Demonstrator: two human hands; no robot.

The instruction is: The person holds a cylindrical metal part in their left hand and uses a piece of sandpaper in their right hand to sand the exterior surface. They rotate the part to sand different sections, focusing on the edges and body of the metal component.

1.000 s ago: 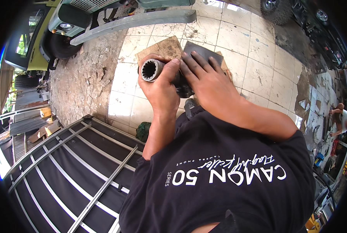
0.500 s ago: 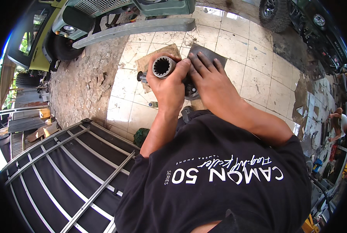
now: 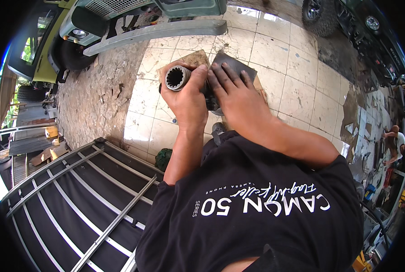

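Note:
My left hand [image 3: 185,100] is closed round a grey metal splined tube [image 3: 177,78]. The tube's open end faces up and shows the teeth inside. My right hand [image 3: 237,97] lies just to its right, fingers stretched out flat over a thin dark sheet [image 3: 234,62], whose far corners stick out past the fingertips. My left thumb reaches close to the right fingertips. Between and beneath the hands is a dark metal part [image 3: 210,103], mostly hidden, and I cannot tell whether it joins the tube. A brown cardboard piece [image 3: 197,58] lies behind the left hand.
Cracked tiles [image 3: 297,86] cover the floor. Ahead is a vehicle's grey bumper [image 3: 161,36]; a dark vehicle [image 3: 370,41] stands far right. A metal-framed black panel [image 3: 80,204] lies at my near left. Another person [image 3: 395,145] is at the far right.
Both hands have shifted slightly left, with the splined tube still in the left hand. The dark sheet has moved left with the right hand, and less of the dark metal part shows.

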